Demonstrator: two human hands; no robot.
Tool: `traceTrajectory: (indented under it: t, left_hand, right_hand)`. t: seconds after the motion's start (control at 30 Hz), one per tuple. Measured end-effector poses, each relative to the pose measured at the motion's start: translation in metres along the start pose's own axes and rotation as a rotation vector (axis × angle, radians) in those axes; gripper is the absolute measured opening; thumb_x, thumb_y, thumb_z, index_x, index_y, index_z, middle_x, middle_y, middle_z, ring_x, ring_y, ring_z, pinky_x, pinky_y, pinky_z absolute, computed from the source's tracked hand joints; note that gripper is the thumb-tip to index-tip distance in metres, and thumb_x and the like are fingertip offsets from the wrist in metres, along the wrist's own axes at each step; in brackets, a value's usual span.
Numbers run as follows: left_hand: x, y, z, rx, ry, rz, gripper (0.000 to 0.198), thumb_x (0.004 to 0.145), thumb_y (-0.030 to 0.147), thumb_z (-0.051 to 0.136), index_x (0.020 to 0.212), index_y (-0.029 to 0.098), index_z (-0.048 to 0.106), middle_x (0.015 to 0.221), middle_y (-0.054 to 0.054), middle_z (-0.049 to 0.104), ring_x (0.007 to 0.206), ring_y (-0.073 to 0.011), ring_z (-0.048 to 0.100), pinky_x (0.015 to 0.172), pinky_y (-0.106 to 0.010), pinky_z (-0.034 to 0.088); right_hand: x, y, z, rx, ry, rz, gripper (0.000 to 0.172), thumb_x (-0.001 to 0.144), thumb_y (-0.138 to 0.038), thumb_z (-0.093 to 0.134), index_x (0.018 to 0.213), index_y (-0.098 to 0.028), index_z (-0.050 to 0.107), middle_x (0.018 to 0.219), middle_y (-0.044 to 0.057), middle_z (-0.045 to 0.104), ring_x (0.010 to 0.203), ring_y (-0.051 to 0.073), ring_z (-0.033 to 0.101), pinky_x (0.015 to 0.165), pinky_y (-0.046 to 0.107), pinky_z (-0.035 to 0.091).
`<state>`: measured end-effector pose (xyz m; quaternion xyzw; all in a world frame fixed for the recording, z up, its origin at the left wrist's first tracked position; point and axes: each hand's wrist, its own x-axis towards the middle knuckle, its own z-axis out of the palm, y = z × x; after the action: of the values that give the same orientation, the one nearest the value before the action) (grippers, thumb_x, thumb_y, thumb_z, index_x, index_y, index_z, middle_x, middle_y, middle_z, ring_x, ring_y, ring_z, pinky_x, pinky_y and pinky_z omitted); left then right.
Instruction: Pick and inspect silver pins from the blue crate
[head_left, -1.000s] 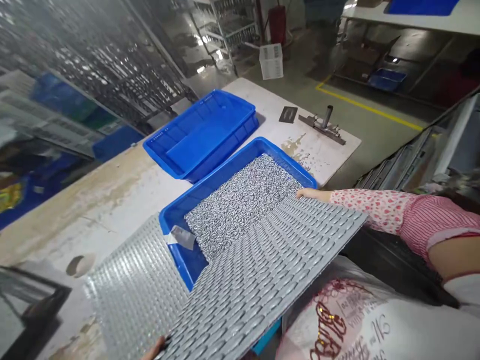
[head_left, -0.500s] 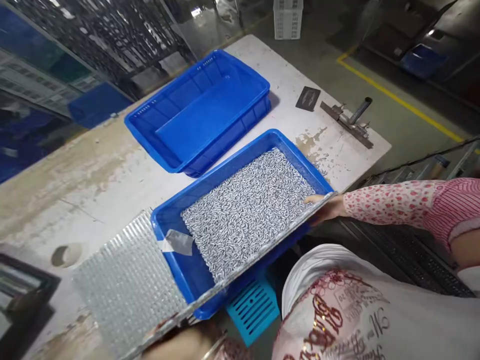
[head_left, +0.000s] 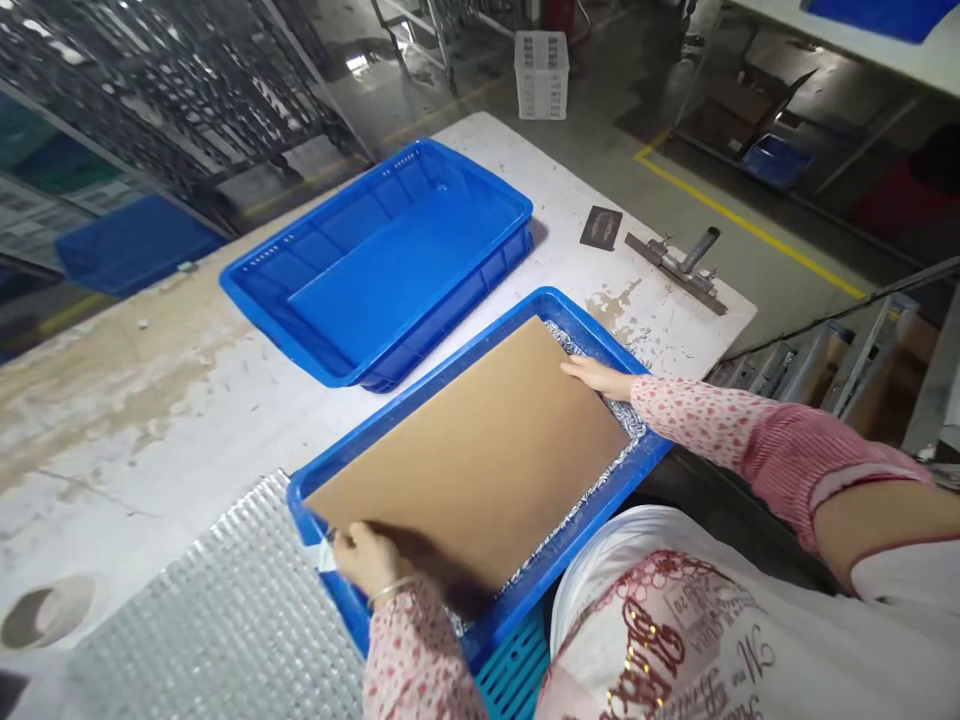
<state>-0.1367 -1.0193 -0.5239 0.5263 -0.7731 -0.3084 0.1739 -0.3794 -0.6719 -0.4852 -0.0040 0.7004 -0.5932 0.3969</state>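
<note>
A flat brown cardboard sheet (head_left: 480,450) lies over most of a blue plastic tray (head_left: 600,320), slightly tilted. Small shiny metal pieces (head_left: 626,415) show in the tray along the sheet's right and near edges; the others are covered. My left hand (head_left: 371,560) has its fingers curled around the sheet's left end, close to the tray rim. At the opposite end, my right hand (head_left: 596,377) pinches the sheet's right edge, just inside the tray. A silvery ridged sheet (head_left: 225,610) lies left of the tray, partly beneath its rim.
Behind the tray stands a second blue tray (head_left: 405,270). A dark plate (head_left: 601,228) and a metal bar with a handle (head_left: 679,270) lie toward the table's right corner. A tape roll (head_left: 52,610) is at far left. A turquoise slotted stool (head_left: 517,670) shows below.
The cardboard sheet, seen edge-on before, has swung down flat over the metal pieces. My left hand has moved up and inward to the tray's left end; my right hand has shifted slightly left.
</note>
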Motion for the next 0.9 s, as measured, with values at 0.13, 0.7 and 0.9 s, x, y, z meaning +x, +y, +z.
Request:
traceTrajectory:
  t: [0.13, 0.7, 0.9]
  left_hand:
    - [-0.007, 0.006, 0.041, 0.163, -0.140, 0.010, 0.068, 0.075, 0.038, 0.055, 0.130, 0.000, 0.045, 0.132, -0.030, 0.047, 0.126, -0.0405, 0.042, 0.104, -0.061, 0.032]
    - [-0.108, 0.140, 0.162, 0.369, -0.593, 0.852, 0.060, 0.091, 0.043, 0.041, 0.146, 0.019, 0.037, 0.155, -0.015, 0.028, 0.145, -0.0307, 0.019, 0.113, -0.064, 0.006]
    - [-0.111, 0.136, 0.163, 0.316, -0.525, 0.892, 0.060, 0.093, 0.041, 0.036, 0.148, 0.016, 0.032, 0.156, -0.017, 0.025, 0.145, -0.0296, 0.018, 0.115, -0.060, 0.006]
  right_hand:
    - [0.037, 0.014, 0.007, -0.074, 0.107, 0.158, 0.028, 0.083, -0.031, 0.065, 0.103, -0.013, 0.062, 0.084, 0.006, 0.070, 0.075, 0.017, 0.063, 0.073, 0.027, 0.051]
    - [0.032, 0.060, -0.018, 0.456, -0.103, 0.115, 0.053, 0.084, -0.018, 0.058, 0.136, -0.022, 0.048, 0.125, 0.006, 0.064, 0.106, 0.016, 0.065, 0.105, 0.037, 0.043]
    - [0.037, 0.059, -0.019, 0.375, -0.094, 0.188, 0.057, 0.082, -0.028, 0.067, 0.135, -0.026, 0.049, 0.134, 0.006, 0.058, 0.115, 0.018, 0.061, 0.107, 0.039, 0.042]
